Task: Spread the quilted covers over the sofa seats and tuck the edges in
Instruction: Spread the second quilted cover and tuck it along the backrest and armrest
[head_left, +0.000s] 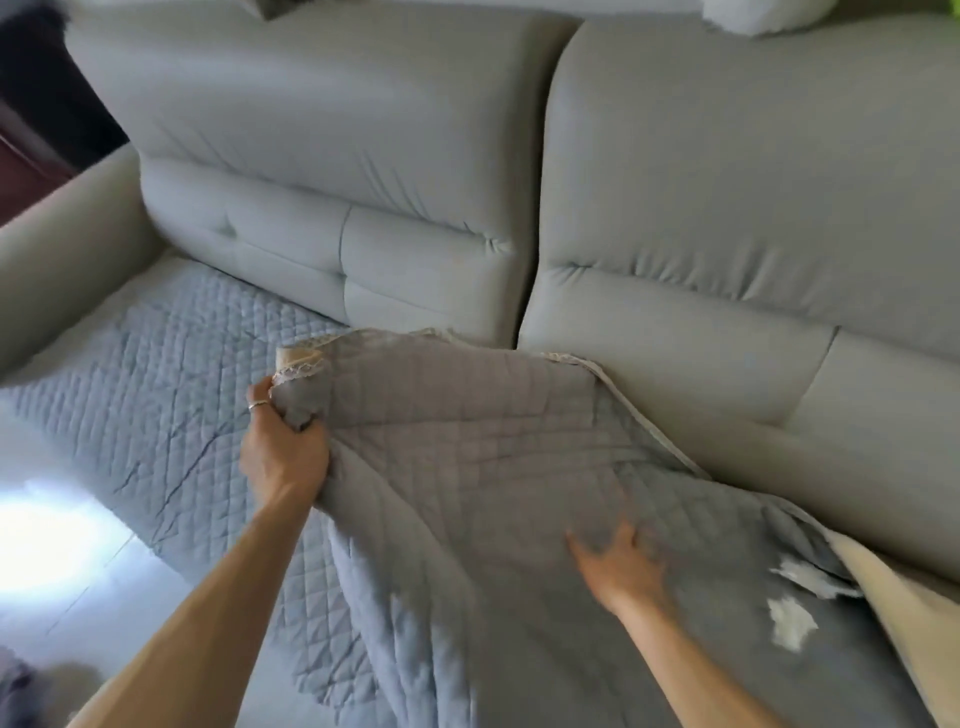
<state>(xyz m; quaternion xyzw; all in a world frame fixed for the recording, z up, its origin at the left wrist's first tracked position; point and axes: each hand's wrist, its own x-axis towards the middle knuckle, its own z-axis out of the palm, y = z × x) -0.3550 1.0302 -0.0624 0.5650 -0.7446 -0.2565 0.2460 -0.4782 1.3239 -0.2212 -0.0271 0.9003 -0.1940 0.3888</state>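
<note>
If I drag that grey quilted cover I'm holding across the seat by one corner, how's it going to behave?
The quilted cover is probably floppy: it bunches in the left hand and drapes in folds. Dragged by one corner it will likely wrinkle rather than slide flat. It looks light for its size, since a one-handed grip lifts the corner while the right hand rests on it.

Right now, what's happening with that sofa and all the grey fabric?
A person is fitting quilted covers on a grey sofa. One cover already lies flat on the left seat. The left hand grips a bunched corner of a second cover, while the right hand presses flat on it. That cover is rumpled, its lace-trimmed back edge not yet tucked in.
</note>
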